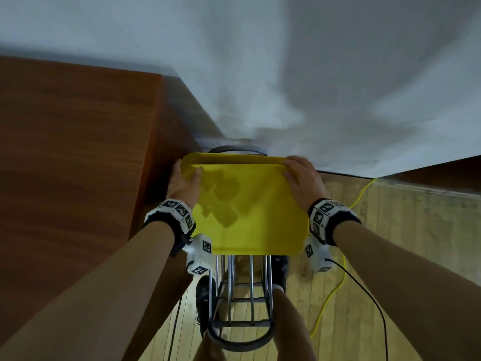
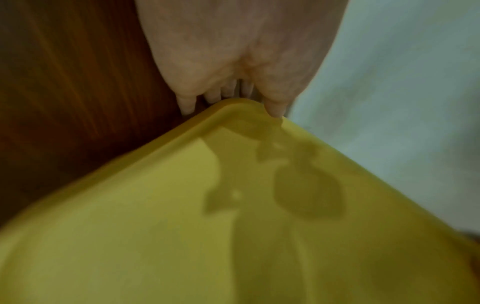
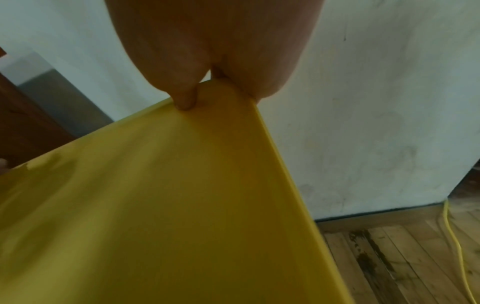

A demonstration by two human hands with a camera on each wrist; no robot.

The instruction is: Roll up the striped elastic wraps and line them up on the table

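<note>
A yellow plastic tray is held in both hands above a metal-frame stool. My left hand grips its far left corner, thumb on top and fingers under the rim. My right hand grips the far right corner the same way. The left wrist view shows the tray with shadows on it, and the left hand's fingers curled over the corner. In the right wrist view my thumb pinches the tray at its corner. The tray holds nothing. No striped wraps are in view.
A brown wooden table stands on the left, close to the tray. A pale wall lies ahead. The metal stool stands under the tray on a wooden floor. Yellow cable and black cable run across the floor at right.
</note>
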